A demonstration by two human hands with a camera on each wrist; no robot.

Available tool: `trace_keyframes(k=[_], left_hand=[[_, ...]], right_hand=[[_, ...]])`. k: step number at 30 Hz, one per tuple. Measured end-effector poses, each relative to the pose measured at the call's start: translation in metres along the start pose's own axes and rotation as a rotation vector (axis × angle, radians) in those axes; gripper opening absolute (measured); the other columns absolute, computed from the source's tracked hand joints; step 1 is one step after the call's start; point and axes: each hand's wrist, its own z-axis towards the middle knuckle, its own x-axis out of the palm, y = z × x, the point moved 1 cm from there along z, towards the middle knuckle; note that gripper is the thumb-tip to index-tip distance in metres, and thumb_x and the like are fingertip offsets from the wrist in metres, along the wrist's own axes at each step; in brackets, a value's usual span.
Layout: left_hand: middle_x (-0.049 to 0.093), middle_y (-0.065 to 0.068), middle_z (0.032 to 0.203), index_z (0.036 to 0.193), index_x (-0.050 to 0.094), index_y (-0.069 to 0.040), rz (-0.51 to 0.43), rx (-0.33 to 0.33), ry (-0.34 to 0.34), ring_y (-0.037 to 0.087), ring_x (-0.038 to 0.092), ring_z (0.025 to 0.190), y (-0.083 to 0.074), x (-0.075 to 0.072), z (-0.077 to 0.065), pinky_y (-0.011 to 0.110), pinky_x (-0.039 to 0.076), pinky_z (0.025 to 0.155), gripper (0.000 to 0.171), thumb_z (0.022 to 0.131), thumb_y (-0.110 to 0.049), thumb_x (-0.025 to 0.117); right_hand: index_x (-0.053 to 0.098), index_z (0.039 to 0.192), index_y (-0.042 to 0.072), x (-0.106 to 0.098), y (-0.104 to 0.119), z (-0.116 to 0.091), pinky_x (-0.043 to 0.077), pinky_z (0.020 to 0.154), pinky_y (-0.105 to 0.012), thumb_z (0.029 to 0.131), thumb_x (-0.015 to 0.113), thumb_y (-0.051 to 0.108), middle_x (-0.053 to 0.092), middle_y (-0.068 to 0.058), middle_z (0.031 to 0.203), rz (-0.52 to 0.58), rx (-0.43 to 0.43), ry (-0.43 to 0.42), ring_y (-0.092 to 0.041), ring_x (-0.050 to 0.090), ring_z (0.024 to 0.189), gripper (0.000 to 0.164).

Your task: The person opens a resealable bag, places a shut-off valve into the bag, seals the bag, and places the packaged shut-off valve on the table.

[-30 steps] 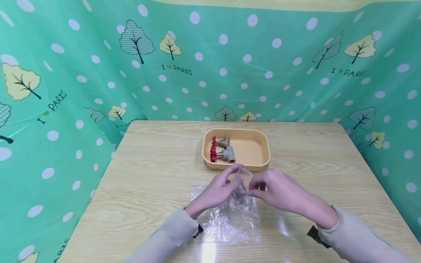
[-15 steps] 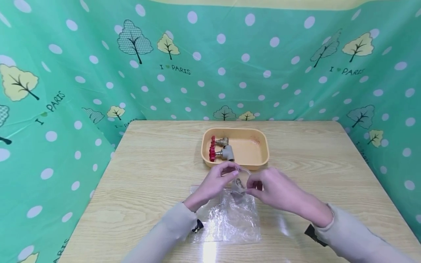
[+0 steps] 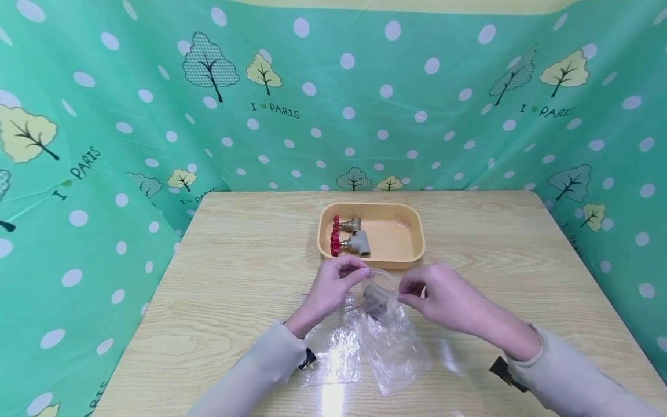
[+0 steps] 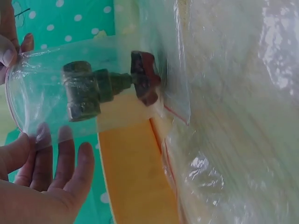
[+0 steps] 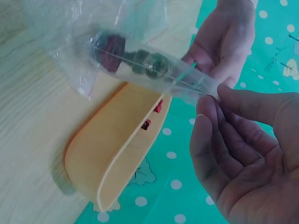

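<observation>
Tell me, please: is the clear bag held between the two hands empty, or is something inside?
Not empty: the bag contains a valve, whose red handwheel shows through the plastic in both wrist views.

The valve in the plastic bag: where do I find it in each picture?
Head: valve below centre, between left hand and right hand.
Left wrist: valve upper left, red handle pointing right.
Right wrist: valve upper middle, red handle pointing left.
Shared landmark: tray, in all three views.
</observation>
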Motion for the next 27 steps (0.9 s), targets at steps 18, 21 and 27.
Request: trace_keyframes(k=[18,21,27], left_hand=[[0.078,0.006,0.098,0.099,0.078,-0.003,0.098,0.066,0.008,0.031,0.075,0.092,-0.004,0.004,-0.019,0.033,0.062,0.083,0.004,0.096,-0.004,0.074],[0.077,0.003,0.1,0.1,0.078,-0.003,0.141,0.085,0.01,0.024,0.074,0.093,-0.004,0.002,-0.018,0.029,0.061,0.083,0.005,0.097,-0.005,0.074],[0.075,0.001,0.103,0.102,0.077,-0.004,0.275,0.185,0.035,0.019,0.072,0.094,-0.005,-0.003,-0.018,0.025,0.061,0.08,0.006,0.098,-0.004,0.074]], right_hand=[[0.078,0.083,0.02,-0.006,-0.016,-0.005,0.058,0.063,-0.025,0.088,0.082,0.001,0.071,0.016,0.079,-0.01,0.03,-0.019,-0.003,0.067,0.075,0.019],[0.078,0.084,0.019,-0.005,-0.019,-0.006,0.057,0.062,-0.025,0.087,0.082,0.0,0.071,0.014,0.078,-0.013,0.033,-0.027,-0.002,0.065,0.072,0.02],[0.076,0.087,0.017,-0.004,-0.023,-0.005,0.059,0.067,-0.026,0.085,0.082,-0.004,0.071,0.012,0.08,-0.052,0.04,-0.058,-0.002,0.066,0.075,0.022]])
